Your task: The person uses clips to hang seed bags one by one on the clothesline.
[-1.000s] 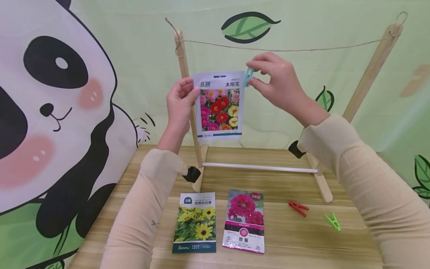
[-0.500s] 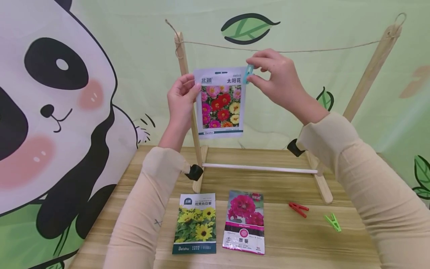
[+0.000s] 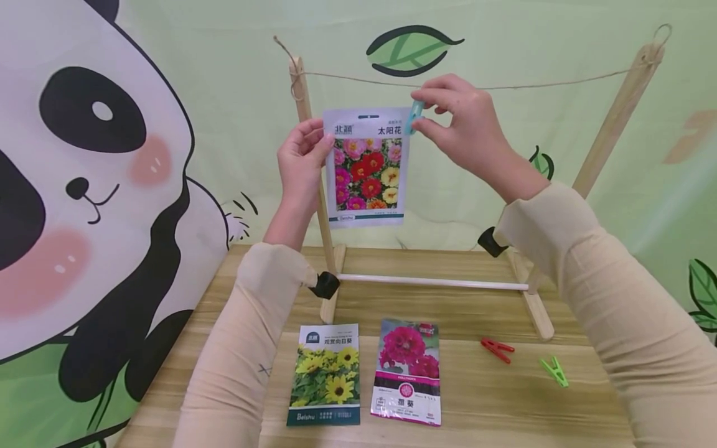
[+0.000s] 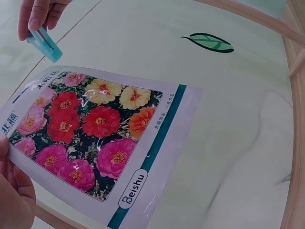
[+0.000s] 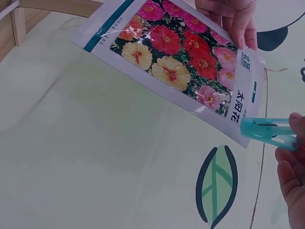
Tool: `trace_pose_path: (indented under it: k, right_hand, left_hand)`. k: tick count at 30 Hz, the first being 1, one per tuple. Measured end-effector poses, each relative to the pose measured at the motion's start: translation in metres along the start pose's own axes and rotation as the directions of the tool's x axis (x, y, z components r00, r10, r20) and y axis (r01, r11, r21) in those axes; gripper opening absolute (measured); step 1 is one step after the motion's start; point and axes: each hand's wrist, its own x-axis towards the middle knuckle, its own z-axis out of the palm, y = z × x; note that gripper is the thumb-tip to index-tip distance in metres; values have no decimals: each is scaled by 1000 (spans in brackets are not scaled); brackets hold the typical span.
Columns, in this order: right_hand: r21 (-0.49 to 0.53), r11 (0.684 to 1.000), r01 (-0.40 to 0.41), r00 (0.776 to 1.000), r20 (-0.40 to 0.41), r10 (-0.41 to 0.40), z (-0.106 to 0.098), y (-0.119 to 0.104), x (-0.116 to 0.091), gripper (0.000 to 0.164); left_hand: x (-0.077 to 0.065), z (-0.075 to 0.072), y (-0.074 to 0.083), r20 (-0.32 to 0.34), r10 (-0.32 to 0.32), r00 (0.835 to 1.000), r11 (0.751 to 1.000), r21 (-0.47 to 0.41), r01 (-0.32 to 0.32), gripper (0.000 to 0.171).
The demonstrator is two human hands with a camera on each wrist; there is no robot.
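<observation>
My left hand (image 3: 302, 158) pinches the left edge of a white seed packet (image 3: 366, 168) between thumb and fingers; red, pink and yellow flowers are printed on it. The packet hangs upright just below a string (image 3: 358, 79). In my right hand (image 3: 462, 127) a turquoise clothespin (image 3: 414, 117) is held between thumb and fingers, at the packet's upper right corner. From the right wrist view, the tip of the clothespin (image 5: 267, 130) overlaps that corner; whether it clamps the paper I cannot tell. The left wrist view has the same packet (image 4: 100, 119) with the clothespin (image 4: 45, 44) beyond its top.
The string spans two wooden posts (image 3: 616, 124) joined low by a white rod (image 3: 431, 282). On the wooden table lie a yellow-flower seed packet (image 3: 325, 376), a magenta-flower packet (image 3: 407, 373), a red clothespin (image 3: 497, 350) and a green clothespin (image 3: 554, 371).
The packet has risen a little towards the string, and my right hand with the turquoise clothespin has moved up too. The things on the table have stayed where they were.
</observation>
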Motion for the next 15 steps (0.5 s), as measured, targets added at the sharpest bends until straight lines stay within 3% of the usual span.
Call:
trace_pose_path:
  k: [15]
  right_hand:
    - [-16,999,-29,1000,7,30,-5,-3,10,33]
  left_hand:
    - [2,8,6,-11,12,1000,999,-35,-13,20]
